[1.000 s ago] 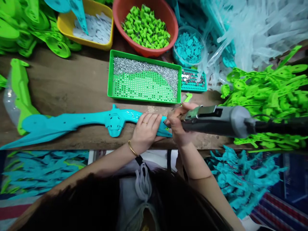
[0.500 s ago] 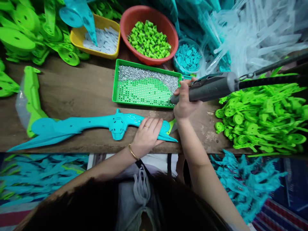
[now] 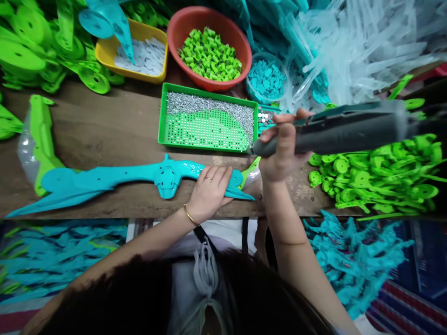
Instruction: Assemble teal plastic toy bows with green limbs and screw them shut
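Turquoise bow-shaped plastic (image 3: 131,173) lay clasped under the left hand (image 3: 210,188); at two o'clock, the right hand (image 3: 283,151) gripped a grey cylindrical screwdriver (image 3: 349,129).

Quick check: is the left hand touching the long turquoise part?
Touching. The head view shows the left hand laid over the long turquoise part near its right end, with no gap visible.

A long turquoise part (image 3: 166,180) is held on the bench (image 3: 104,130) by the left hand (image 3: 208,191); a grey power tool (image 3: 349,130) is gripped by the right hand (image 3: 283,164), its tip seen at the near right corner of a green tray (image 3: 206,147).
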Demonstrator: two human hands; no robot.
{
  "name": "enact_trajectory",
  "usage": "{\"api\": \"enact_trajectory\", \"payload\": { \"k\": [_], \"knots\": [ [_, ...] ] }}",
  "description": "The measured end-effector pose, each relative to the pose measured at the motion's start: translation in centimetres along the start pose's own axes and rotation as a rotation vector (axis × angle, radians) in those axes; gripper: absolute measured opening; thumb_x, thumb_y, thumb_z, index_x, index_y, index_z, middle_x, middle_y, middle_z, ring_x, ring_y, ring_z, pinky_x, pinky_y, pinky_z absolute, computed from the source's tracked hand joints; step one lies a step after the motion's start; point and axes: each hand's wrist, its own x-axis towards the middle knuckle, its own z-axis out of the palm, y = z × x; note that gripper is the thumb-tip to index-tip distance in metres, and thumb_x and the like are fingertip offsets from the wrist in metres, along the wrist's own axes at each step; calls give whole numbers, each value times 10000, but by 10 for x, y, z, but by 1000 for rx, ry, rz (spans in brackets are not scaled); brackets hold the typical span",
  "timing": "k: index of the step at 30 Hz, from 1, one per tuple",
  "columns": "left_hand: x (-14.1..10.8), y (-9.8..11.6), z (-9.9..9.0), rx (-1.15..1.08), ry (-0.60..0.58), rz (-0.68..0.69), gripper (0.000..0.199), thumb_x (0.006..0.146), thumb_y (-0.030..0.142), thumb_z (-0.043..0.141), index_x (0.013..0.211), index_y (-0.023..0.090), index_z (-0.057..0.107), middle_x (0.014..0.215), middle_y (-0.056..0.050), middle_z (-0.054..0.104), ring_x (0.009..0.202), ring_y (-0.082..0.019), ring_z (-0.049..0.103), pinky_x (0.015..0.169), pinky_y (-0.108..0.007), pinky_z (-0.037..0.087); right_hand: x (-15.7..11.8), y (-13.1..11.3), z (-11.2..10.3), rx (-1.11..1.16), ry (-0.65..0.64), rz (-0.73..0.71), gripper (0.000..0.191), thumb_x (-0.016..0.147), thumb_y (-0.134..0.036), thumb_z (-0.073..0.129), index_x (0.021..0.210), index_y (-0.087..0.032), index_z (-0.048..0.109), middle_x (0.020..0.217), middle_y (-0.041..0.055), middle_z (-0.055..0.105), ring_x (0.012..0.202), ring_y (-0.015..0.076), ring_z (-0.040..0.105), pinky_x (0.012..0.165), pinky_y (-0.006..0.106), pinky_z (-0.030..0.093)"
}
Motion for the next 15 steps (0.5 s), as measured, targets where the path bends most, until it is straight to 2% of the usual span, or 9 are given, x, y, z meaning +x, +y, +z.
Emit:
{"api": "enact_trajectory", "payload": {
  "k": [3, 6, 11, 15],
  "knots": [
    [-1, 0, 2, -13, 18, 6, 676, 815, 432, 679, 1313, 4, 520, 1226, -217, 617, 1158, -339, 534, 1072, -478, 357, -17, -32, -21, 98, -103, 61, 253, 868, -397, 621, 1110, -338, 578, 888, -50, 640, 490, 58, 551, 494, 228, 514],
    [-2, -1, 4, -35, 9, -1, 658, 829, 409, 656, 1334, 14, 508, 1227, -219, 614, 1158, -340, 532, 1076, -485, 354, -40, -46, -41, 103, -185, 133, 265, 850, -382, 656, 1098, -334, 577, 886, -42, 662, 508, 71, 565, 497, 235, 517],
    [-3, -2, 5, -67, -6, -22, 625, 858, 399, 610, 1360, 42, 502, 1249, -217, 608, 1171, -338, 530, 1082, -489, 349, -63, -34, -54, 4, -220, 184, 335, 860, -475, 603, 1154, -333, 525, 897, -5, 667, 664, 154, 657, 620, 337, 577],
    [-3, -1, 9, -28, 75, 8, 597, 887, 437, 567, 1312, 19, 542, 1170, -216, 640, 1121, -328, 555, 1056, -472, 369, -73, -17, -58, 10, -273, 190, 338, 842, -404, 644, 1157, -378, 525, 825, -41, 631, 620, 159, 631, 606, 349, 567]
  ]
}}
